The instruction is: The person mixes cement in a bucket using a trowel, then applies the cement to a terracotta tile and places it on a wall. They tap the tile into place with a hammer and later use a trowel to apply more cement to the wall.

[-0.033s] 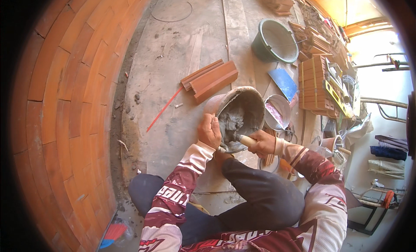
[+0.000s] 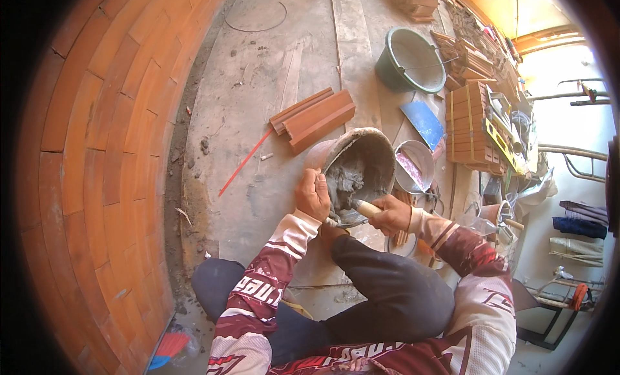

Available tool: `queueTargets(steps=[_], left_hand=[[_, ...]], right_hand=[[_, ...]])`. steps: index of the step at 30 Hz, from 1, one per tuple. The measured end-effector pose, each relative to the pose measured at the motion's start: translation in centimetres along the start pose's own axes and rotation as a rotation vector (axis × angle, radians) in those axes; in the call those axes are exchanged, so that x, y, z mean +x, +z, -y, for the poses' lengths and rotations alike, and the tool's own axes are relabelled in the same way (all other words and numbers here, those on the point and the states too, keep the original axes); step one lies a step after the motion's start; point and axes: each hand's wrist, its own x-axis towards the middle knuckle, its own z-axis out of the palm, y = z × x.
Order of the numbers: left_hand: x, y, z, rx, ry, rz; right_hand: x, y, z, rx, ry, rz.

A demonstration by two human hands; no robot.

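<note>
A mud-stained bucket [image 2: 315, 157] is tilted toward me, with grey wet mortar [image 2: 343, 176] inside it. My left hand [image 2: 312, 194] is closed on the left rim of the bucket. My right hand [image 2: 394, 213] grips the pale handle of a trowel [image 2: 366, 208] at the lower right of the bucket's mouth; its blade is in the mortar, mostly hidden. My bent legs [image 2: 381, 291] are below the bucket. Just beyond it lie red clay profile pieces [image 2: 321, 119], beside a thin red strip [image 2: 244, 163].
A brick wall [image 2: 103, 181] curves along the left. On the dusty floor [image 2: 252, 71] at the right stand a green bucket [image 2: 394, 75], a blue sheet [image 2: 420, 123], a smaller pail [image 2: 423, 165], stacked bricks [image 2: 465, 123] and a yellow level [image 2: 497, 139]. Metal frames [image 2: 568, 149] are at the far right.
</note>
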Motion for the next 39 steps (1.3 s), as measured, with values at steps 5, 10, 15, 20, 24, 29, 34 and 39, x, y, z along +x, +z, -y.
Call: queueTargets(steps=[5,10,15,20,24,29,34,39], left_hand=[[0.4,0.4,-0.4,0.01,-0.034,-0.021],[0.8,0.3,-0.4,0.022,-0.068,-0.006],[0.7,0.9,-1.0,0.005,-0.102,-0.015],[1.1,0.7,-0.6,0.018,-0.104,-0.051],[1.1,0.0,0.3,0.024,-0.152,-0.091],[1.0,0.3,-0.2,-0.011,-0.168,-0.059],[1.4,-2.9,3.7,0.025,-0.219,-0.071],[1.6,-3.6,5.5,-0.074,-0.273,-0.038]], right_hand=[[1.6,1.8,-5.1,0.735,-0.181,0.144],[3.2,2.7,-6.5,1.545,-0.331,0.513],[-0.6,-0.2,-7.3,1.602,-0.412,0.581],[-10.8,-1.1,-2.9,0.427,-0.135,-0.247],[-12.0,-1.0,3.7,-0.246,-0.105,-0.349],[-1.4,-1.4,0.8,-0.891,-0.118,-0.443],[-2.2,-4.2,0.1,-0.238,-0.189,-0.454],[2.1,-8.1,-9.2,0.275,-0.242,-0.776]])
